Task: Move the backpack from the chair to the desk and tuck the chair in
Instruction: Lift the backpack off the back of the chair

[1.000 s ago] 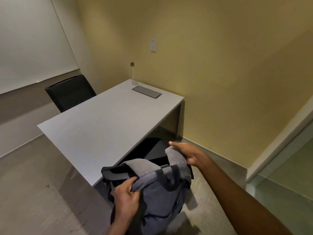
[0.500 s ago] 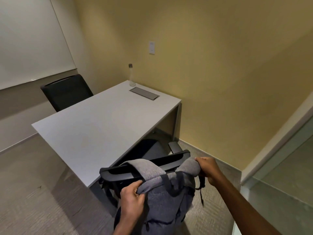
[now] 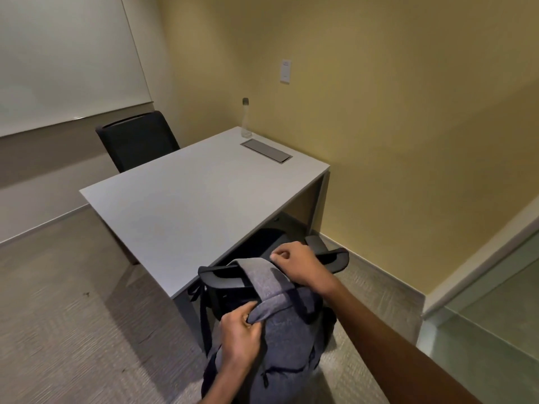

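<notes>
You are gripping the grey backpack (image 3: 280, 330) with both hands: your left hand (image 3: 242, 336) is pinching the fabric at its near upper edge, and your right hand (image 3: 300, 265) is curling closed over its top, seemingly around a handle hidden beneath your fingers. The backpack is hanging against the chair (image 3: 329, 258) backrest, just off the near corner of the white tabletop (image 3: 189, 205). A clear bottle (image 3: 246, 121) is standing at the far edge.

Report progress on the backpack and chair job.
Done: nothing finished yet. In hand: both hands grip the grey backpack, left hand on its front flap, right hand at its top by the near chair back. Left: place it on the desk, then tuck the chair in.
</notes>
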`<state>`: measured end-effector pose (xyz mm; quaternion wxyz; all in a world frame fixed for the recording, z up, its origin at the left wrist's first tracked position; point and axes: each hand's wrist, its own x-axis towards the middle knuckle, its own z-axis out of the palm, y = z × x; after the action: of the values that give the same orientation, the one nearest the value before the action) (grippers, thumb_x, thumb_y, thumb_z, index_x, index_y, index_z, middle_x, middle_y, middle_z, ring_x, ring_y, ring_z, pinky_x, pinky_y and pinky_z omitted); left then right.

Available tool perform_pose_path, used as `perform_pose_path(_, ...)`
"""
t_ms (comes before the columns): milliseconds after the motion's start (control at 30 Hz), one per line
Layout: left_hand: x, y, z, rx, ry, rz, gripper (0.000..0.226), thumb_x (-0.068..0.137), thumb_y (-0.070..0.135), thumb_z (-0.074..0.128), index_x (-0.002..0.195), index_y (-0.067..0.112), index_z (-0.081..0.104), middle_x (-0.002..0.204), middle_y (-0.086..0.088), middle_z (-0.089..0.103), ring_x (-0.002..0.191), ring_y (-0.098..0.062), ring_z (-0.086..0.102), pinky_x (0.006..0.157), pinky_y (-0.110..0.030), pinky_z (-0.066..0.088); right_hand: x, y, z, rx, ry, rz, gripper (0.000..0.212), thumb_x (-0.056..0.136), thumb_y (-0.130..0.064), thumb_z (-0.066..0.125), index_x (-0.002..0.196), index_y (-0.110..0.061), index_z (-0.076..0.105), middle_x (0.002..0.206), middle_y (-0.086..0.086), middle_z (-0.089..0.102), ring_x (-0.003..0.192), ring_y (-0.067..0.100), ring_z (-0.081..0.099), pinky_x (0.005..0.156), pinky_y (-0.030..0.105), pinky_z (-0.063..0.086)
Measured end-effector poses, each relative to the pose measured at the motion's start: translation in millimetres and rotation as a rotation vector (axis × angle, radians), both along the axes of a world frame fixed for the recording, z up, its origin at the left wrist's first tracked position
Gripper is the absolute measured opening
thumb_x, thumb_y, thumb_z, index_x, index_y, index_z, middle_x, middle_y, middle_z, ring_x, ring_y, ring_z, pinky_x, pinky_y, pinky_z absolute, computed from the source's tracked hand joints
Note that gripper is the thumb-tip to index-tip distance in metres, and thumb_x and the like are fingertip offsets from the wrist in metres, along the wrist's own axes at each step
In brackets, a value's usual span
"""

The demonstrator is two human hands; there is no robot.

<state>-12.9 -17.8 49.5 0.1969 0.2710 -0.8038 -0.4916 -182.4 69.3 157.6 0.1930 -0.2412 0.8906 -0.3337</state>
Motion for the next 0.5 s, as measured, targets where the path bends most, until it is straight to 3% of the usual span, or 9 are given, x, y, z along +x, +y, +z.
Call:
perform_pose_path(100, 6.0, -5.0, -0.4, -0.001, 0.000, 0.007, 0.015, 0.080, -0.003, 0.073, 0.078, 0.011, 0.077, 0.067, -0.008, 0.075, 0.062, -0.019, 0.070, 0.058, -0.047, 0.057, 14.1, -33.2, -10.6, -0.006, -0.056, 0.011, 0.027, 0.097, -0.022, 0.071, 0.120, -0.009, 0.078, 0.114, 0.010, 0.080, 0.105, 0.020, 0.074, 0.084, 0.024, 0.050)
perform_pose_path(300, 17.5, -15.3, -0.5, 0.001, 0.007, 0.061, 0.023, 0.084, 0.001, 0.074, 0.064, 0.010, 0.069, 0.056, -0.008, 0.065, 0.053, -0.007, 0.050, 0.049, -0.040, 0.043, 31.7, -63.7, -22.2, -0.099, -0.056, -0.012, 0.022, 0.094, -0.008, 0.076, 0.115, -0.002, 0.080, 0.115, 0.015, 0.080, 0.110, 0.022, 0.075, 0.094, 0.026, 0.057)
perform_pose_path(433, 25.1, -21.2, 0.6, -0.023, -0.005, 0.075, 0.020, 0.082, 0.000, 0.074, 0.067, 0.012, 0.072, 0.056, -0.002, 0.067, 0.052, -0.005, 0.052, 0.046, -0.026, 0.038, 37.1, -77.0, -27.2, -0.106, -0.046, 0.044, 0.027, 0.096, -0.008, 0.073, 0.123, -0.003, 0.077, 0.124, 0.014, 0.078, 0.116, 0.021, 0.073, 0.101, 0.025, 0.054)
perform_pose_path(500, 28.3, -25.2, 2.0, -0.017, -0.008, 0.076, 0.016, 0.082, 0.000, 0.074, 0.070, 0.011, 0.074, 0.060, -0.005, 0.070, 0.053, -0.007, 0.054, 0.049, -0.033, 0.045, 38.3, -83.0, -28.3, -0.116, -0.040, 0.075, 0.029, 0.097, -0.007, 0.072, 0.125, -0.003, 0.076, 0.127, 0.013, 0.077, 0.120, 0.021, 0.071, 0.107, 0.028, 0.053)
